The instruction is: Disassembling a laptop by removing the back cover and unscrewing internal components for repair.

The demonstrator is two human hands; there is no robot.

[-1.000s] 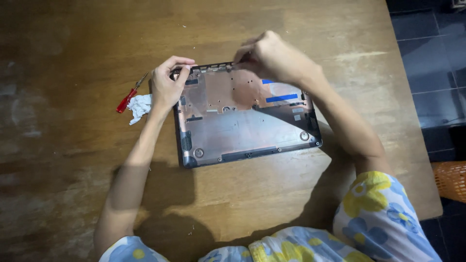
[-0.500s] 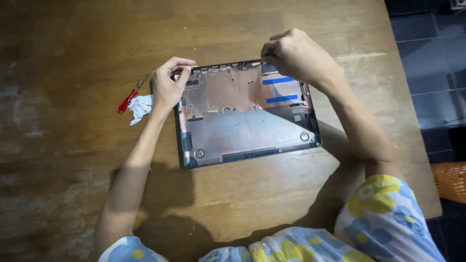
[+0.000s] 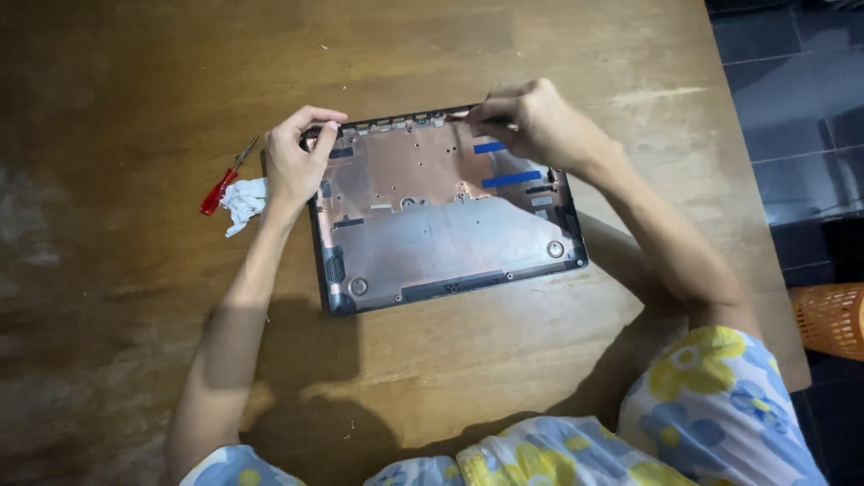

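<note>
A laptop bottom cover (image 3: 450, 243) lies inside-up on the wooden table (image 3: 540, 378), with a copper-coloured lining, two blue strips and a grey near half. My left hand (image 3: 297, 162) grips its far left corner, fingers curled over the rim. My right hand (image 3: 535, 121) is at the cover's far edge, right of the middle, its fingers pinched together on the rim. Whether they also hold a thin tool I cannot tell.
A red-handled screwdriver (image 3: 223, 184) and a crumpled white tissue (image 3: 243, 202) lie just left of my left hand. The table's right edge borders a dark tiled floor (image 3: 792, 108), where an orange basket (image 3: 832, 319) stands.
My right hand slid right along the cover's far edge, then came back a little to the left. My left hand stayed on the far left corner.
</note>
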